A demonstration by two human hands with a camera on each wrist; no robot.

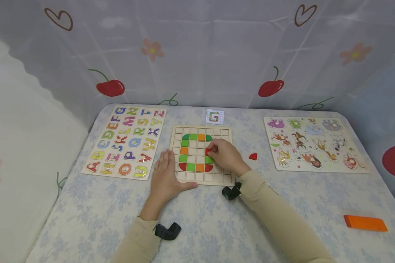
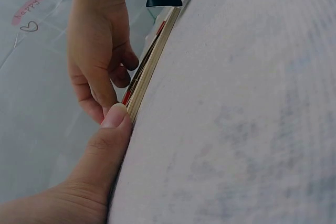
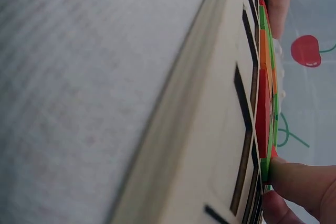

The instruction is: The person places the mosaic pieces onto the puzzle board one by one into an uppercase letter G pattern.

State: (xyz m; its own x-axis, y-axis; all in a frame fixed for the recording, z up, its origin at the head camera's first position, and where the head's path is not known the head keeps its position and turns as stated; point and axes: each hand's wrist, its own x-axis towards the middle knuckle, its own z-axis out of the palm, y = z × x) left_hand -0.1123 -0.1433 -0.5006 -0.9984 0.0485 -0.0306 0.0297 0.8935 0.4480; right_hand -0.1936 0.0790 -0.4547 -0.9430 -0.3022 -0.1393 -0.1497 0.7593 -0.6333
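Observation:
A square wooden grid board (image 1: 218, 178) lies in the middle, with green, orange and red tiles set in a rounded ring. My right hand (image 1: 226, 153) is over the ring's right side, thumb and fingertips pinching a small red piece (image 1: 207, 151) at the board. Just below that piece is a light green tile (image 1: 208, 160). My left hand (image 1: 166, 179) rests at the board's lower left corner, fingers straight along the left side and thumb (image 2: 107, 135) against the front edge. Right of the board lies a loose red quarter-round piece (image 1: 253, 156).
Behind the board lies a small card (image 1: 215, 117) with a coloured pattern on a grid. An alphabet puzzle (image 1: 148, 177) is at the left, an animal puzzle (image 1: 293, 167) at the right. An orange block (image 1: 365, 223) lies near the right front. A printed curtain hangs behind the table.

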